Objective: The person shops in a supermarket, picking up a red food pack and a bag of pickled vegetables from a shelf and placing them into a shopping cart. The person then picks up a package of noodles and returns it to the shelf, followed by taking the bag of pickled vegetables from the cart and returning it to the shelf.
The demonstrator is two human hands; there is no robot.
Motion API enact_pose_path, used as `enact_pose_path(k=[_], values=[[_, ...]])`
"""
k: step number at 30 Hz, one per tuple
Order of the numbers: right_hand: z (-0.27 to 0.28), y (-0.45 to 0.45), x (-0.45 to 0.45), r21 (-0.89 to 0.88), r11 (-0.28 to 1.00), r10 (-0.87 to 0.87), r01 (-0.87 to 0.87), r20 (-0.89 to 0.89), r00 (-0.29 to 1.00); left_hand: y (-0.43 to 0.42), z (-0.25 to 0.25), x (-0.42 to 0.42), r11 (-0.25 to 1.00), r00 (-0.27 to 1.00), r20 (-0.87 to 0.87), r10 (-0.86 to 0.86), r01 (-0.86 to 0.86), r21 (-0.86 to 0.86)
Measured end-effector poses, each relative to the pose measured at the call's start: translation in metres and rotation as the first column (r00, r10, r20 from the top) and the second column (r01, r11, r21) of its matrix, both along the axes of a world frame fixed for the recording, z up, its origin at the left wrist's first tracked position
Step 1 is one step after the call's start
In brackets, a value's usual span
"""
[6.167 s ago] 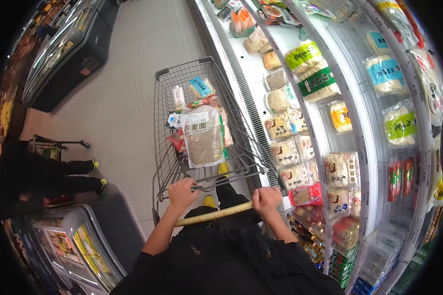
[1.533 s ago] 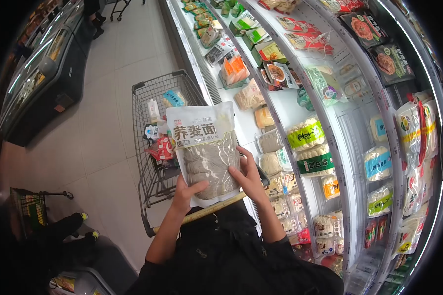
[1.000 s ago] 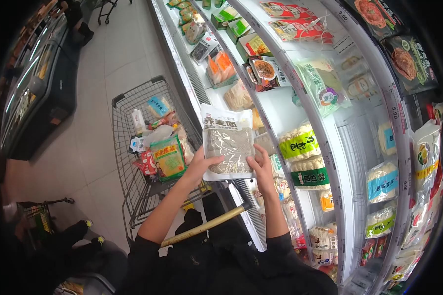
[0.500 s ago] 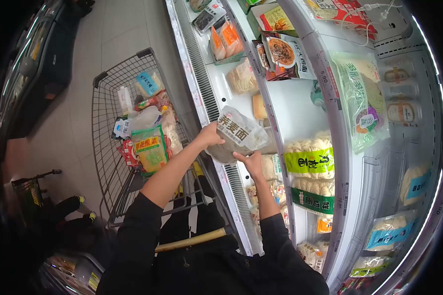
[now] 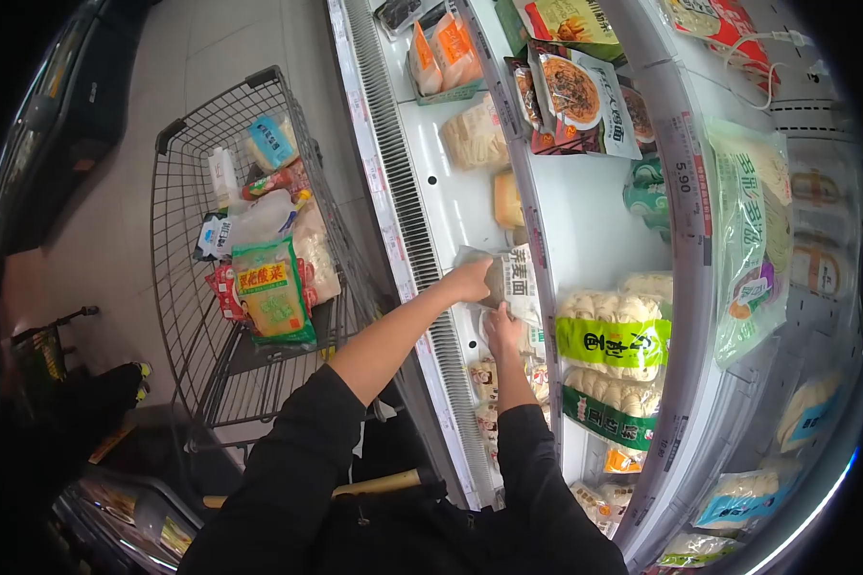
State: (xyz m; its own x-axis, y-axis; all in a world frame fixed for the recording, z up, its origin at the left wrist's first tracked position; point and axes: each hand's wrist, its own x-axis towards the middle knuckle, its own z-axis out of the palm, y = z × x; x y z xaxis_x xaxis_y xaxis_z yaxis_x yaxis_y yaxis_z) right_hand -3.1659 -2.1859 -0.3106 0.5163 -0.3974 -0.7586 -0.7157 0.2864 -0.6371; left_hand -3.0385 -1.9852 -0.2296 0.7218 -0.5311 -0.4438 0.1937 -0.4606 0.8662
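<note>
A clear bag of buckwheat noodles (image 5: 519, 278) with a white label is over the lower shelf of the chilled display, tilted and partly hidden by my hands. My left hand (image 5: 470, 280) is closed on its near left side. Lower down, my right hand (image 5: 505, 329) grips the bag's bottom edge, its fingers partly out of sight. Just beyond the bag lies a yellowish pack (image 5: 508, 199), and a pack of pale noodles (image 5: 476, 136) sits further up the same shelf.
On my left stands a wire shopping cart (image 5: 168, 287) holding several groceries, including a green-and-yellow pickled vegetable bag (image 5: 270, 292). Noodle packs with a lime label (image 5: 612, 335) and a green label (image 5: 609, 417) fill the middle shelf. A price rail (image 5: 686, 192) edges the shelf above.
Both hands have moved right and inward with the buckwheat noodles, from above the front grille to over the lower shelf. The bag has turned, and the camera view has shifted.
</note>
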Motion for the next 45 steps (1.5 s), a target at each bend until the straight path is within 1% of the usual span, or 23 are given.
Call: enact_pose_path(k=[2,4,6,7,9,12,14,18,20,21,22,23,24,26,27,31,34,36,37,38,40,41,45], values=[[0.003,-0.006,0.002,0.118,0.941,-0.317,0.317,-0.016,0.948,0.019,0.023,-0.003,0.995,0.99,-0.122,-0.069,0.077,0.061],[-0.016,-0.021,-0.001,0.103,0.951,-0.289,0.29,-0.027,0.957,0.037,0.023,-0.015,0.998,0.996,-0.079,-0.036,0.04,0.05],[-0.019,-0.032,-0.003,0.192,0.963,-0.222,0.19,0.161,0.962,0.056,0.032,-0.025,0.997,0.997,0.01,0.076,-0.076,0.004],[-0.017,-0.033,-0.002,0.213,0.95,-0.272,0.231,0.189,0.944,0.066,0.037,-0.033,0.997,0.997,0.011,0.079,-0.079,0.005],[-0.005,-0.033,0.004,0.204,0.945,-0.294,0.255,0.194,0.936,0.089,0.057,-0.051,0.97,0.984,-0.023,0.178,-0.179,-0.166],[0.007,-0.027,0.01,0.165,0.935,-0.339,0.314,0.159,0.927,0.124,0.089,-0.076,0.935,0.961,-0.064,0.27,-0.277,-0.219],[0.01,-0.028,0.016,0.147,0.968,-0.215,0.206,0.048,0.975,0.14,0.093,-0.095,0.923,0.945,-0.011,0.326,-0.321,-0.211],[0.056,0.032,0.016,0.119,0.978,-0.176,0.17,0.038,0.984,0.168,0.124,-0.124,0.936,0.945,0.033,0.325,-0.317,-0.153],[0.113,0.083,0.013,0.325,0.939,0.069,-0.109,0.132,0.989,0.179,0.142,-0.139,0.956,0.944,0.158,0.291,-0.281,-0.087],[0.141,0.105,0.013,0.332,0.935,0.086,-0.128,0.138,0.987,0.185,0.148,-0.145,0.962,0.95,0.156,0.27,-0.26,-0.077],[0.17,0.125,0.012,0.319,0.902,0.237,-0.291,0.197,0.951,0.192,0.15,-0.153,0.959,0.946,0.164,0.281,-0.273,-0.073],[0.197,0.143,0.008,0.293,0.849,0.375,-0.44,0.253,0.892,0.197,0.15,-0.163,0.952,0.914,0.269,0.305,-0.291,-0.091],[0.223,0.161,0.003,0.293,0.848,0.372,-0.441,0.263,0.89,0.205,0.152,-0.17,0.948,0.872,0.373,0.317,-0.298,-0.11],[0.265,0.191,-0.008,-0.016,0.785,0.575,-0.619,0.392,0.718,0.233,0.171,-0.183,0.95,0.867,0.39,0.311,-0.297,-0.099],[0.277,0.205,-0.015,-0.082,0.762,0.597,-0.643,0.475,0.647,0.248,0.175,-0.191,0.94,0.86,0.389,0.331,-0.336,-0.056],[0.333,0.267,-0.048,-0.359,0.573,0.796,-0.737,0.458,0.396,0.307,0.197,-0.225,0.903,0.865,0.307,0.397,-0.429,0.04],[0.314,0.313,-0.077,-0.353,0.518,0.825,-0.779,0.445,0.348,0.34,0.184,-0.268,0.862,0.839,0.235,0.491,-0.507,0.01],[0.281,0.336,-0.102,-0.571,0.432,0.893,-0.698,0.379,0.242,0.353,0.176,-0.295,0.83,0.815,0.222,0.536,-0.557,0.038],[0.266,0.337,-0.109,-0.76,0.174,0.982,-0.627,0.181,0.053,0.354,0.171,-0.31,0.828,0.811,0.229,0.538,-0.559,0.033],[0.267,0.344,-0.114,-0.866,-0.1,0.993,-0.491,-0.057,-0.101,0.356,0.172,-0.324,0.829,0.83,0.238,0.505,-0.543,0.132],[0.267,0.354,-0.121,-0.853,0.087,0.996,-0.514,0.067,0.057,0.366,0.168,-0.343,0.827,0.855,0.239,0.461,-0.512,0.233],[0.271,0.356,-0.125,-0.855,0.065,0.991,-0.514,-0.004,0.133,0.367,0.172,-0.346,0.796,0.823,0.327,0.465,-0.55,0.251],[0.254,0.354,-0.129,-0.931,0.055,0.997,-0.361,0.032,0.069,0.367,0.179,-0.352,0.727,0.77,0.497,0.4,-0.597,0.339]])
